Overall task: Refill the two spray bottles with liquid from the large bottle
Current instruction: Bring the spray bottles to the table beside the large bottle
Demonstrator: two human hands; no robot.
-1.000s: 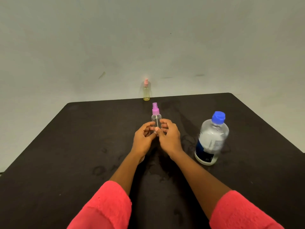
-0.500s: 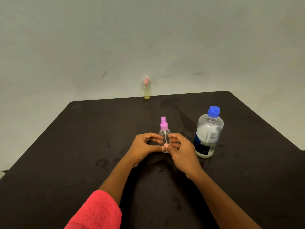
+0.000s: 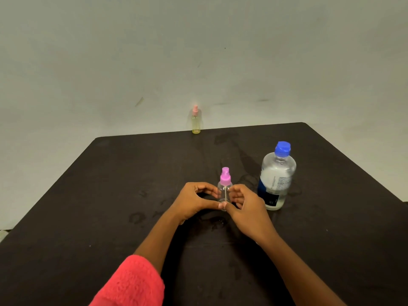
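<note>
Head view: the left hand point(image 3: 194, 202) and right hand point(image 3: 245, 208) are still pinching the clear spray bottle point(image 3: 224, 191) between them, barely shifting. Its long axis is standing vertical, with the pink pump point(image 3: 225, 176) pointing up and the large bottle point(image 3: 276, 180) standing just beside the right hand.

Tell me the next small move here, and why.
Probably move the right hand up to the pink spray cap and twist it off while the left hand steadies the small clear bottle. Both hands hold that bottle upright, and its cap is on, so nothing can be poured in yet.
</note>
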